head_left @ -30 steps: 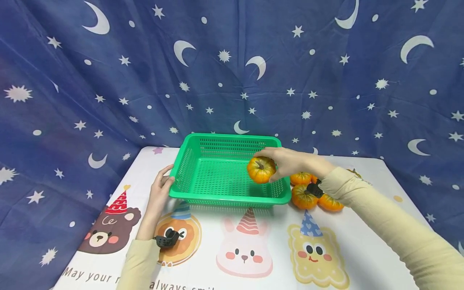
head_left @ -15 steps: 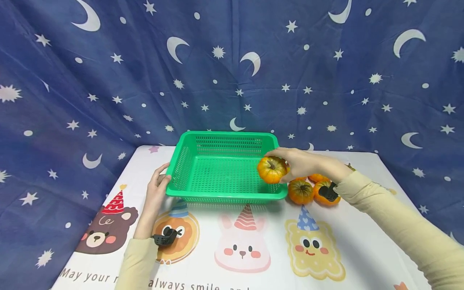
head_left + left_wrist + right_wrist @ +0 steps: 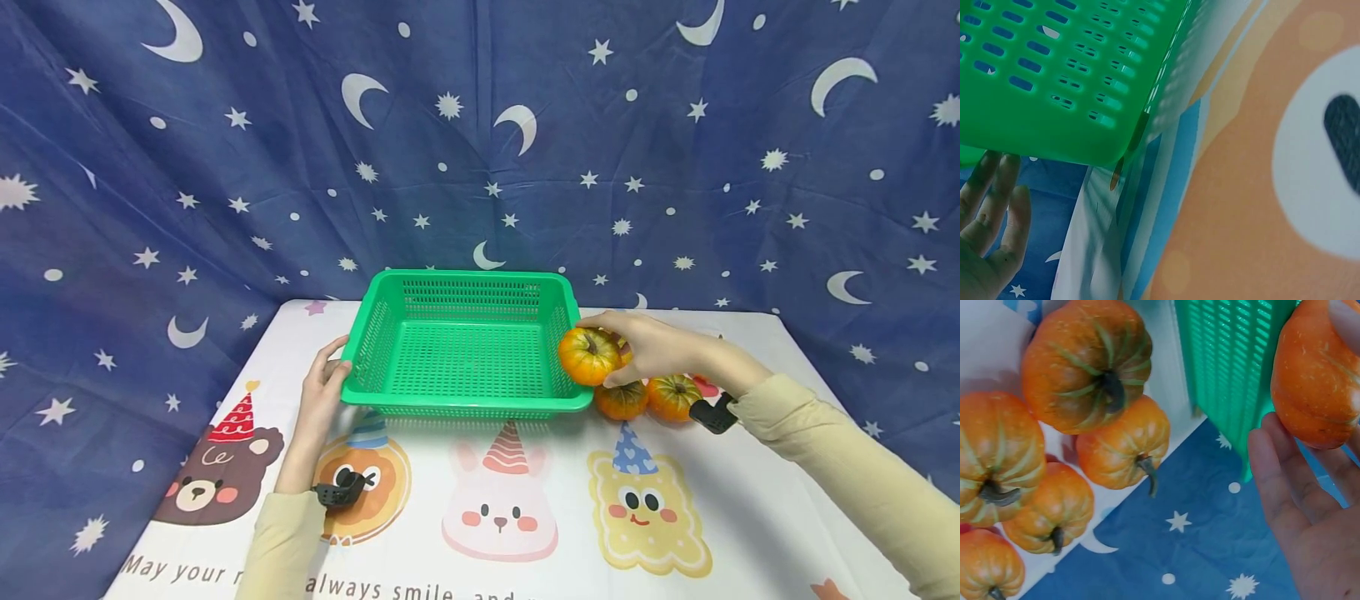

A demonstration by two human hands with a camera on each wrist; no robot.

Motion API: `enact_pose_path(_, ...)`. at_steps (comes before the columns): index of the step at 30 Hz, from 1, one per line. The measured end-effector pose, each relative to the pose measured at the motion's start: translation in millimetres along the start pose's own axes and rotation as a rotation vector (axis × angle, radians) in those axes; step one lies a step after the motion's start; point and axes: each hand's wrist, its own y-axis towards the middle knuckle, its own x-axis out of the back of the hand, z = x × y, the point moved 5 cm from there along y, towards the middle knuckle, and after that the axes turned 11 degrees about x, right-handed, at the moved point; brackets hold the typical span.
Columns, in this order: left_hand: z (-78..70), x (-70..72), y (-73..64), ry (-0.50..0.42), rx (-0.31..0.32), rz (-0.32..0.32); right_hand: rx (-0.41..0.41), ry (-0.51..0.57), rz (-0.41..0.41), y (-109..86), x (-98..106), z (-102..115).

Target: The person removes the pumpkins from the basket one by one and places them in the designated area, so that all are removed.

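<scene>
The right hand (image 3: 652,346) has its fingers (image 3: 1275,481) curled round a small orange pumpkin (image 3: 589,356), thumb below and fingertips over the top beside the stem. The pumpkin is held in the air just outside the right wall of the green basket (image 3: 465,407), near its front corner, and above the bench (image 3: 750,500). In the right wrist view the held pumpkin (image 3: 1316,381) fills the upper right corner, with the basket wall (image 3: 1229,362) next to it.

Below and to the right of that hand, a cluster of pumpkins (image 3: 660,398) lies on the bench just beside the basket; the right wrist view shows at least five (image 3: 1082,419) packed close together, touching one another.

The left hand (image 3: 324,392) rests against the basket's front left corner, fingers (image 3: 997,187) nearly straight and close together, touching the rim rather than gripping it. The basket sits flat on the bench, nothing inside it.

The bench wears a white cloth printed with cartoon animals in party hats. A dark blue curtain (image 3: 225,167) with moons and stars hangs behind.
</scene>
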Motion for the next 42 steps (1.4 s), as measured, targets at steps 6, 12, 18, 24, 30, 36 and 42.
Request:
enact_pose_path(6,-0.5,-0.1,0.1,-0.004,-0.005,0.001,-0.028,0.061,-0.018,-14.1,0,-7)
enact_pose_path(12,-0.2,0.4,-0.4,-0.009,-0.011,-0.003,-0.026,0.032,-0.046,-29.2,0,-12)
enact_pose_path(18,0.4,0.5,-0.5,-0.018,-0.016,-0.003,-0.039,0.019,-0.073,-45.7,-4,-13)
enact_pose_path(24,-0.2,-0.2,-0.3,-0.023,-0.015,0.004,-0.089,0.009,-0.084,-63.0,-9,-18)
enact_pose_path(30,-0.3,-0.1,-0.7,-0.019,-0.011,0.006,-0.116,0.001,-0.095,-76.3,-14,-26)
enact_pose_path(36,0.0,-0.6,-0.6,-0.013,-0.001,0.014,-0.139,0.021,-0.111,-91.6,-16,-35)
enact_pose_path(42,1.0,-0.7,0.9,-0.012,0.001,0.007,-0.122,-0.012,-0.141,-106.1,-15,-41)
